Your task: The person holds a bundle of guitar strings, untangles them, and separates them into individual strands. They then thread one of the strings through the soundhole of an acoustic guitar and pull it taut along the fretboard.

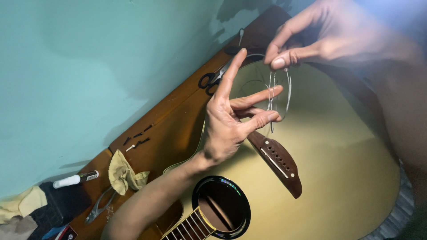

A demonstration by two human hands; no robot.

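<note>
Guitar (338,178) body, pale yellow top, lying flat on the wooden tabletop (178,120); sound hole nearest, brown bridge (278,161) beyond, its pin holes mostly empty. Above the bridge, left hand (227,120) with fingers spread apart, thin string (272,95) coiled in loops across two fingertips. Right hand (311,38) pinched shut on the string's upper end. Step judged: coiling a loose string; next move calls for steady tension. Farther off: cloth (122,175), pliers (98,206), scissors (211,81), loose pins (138,142).
</note>
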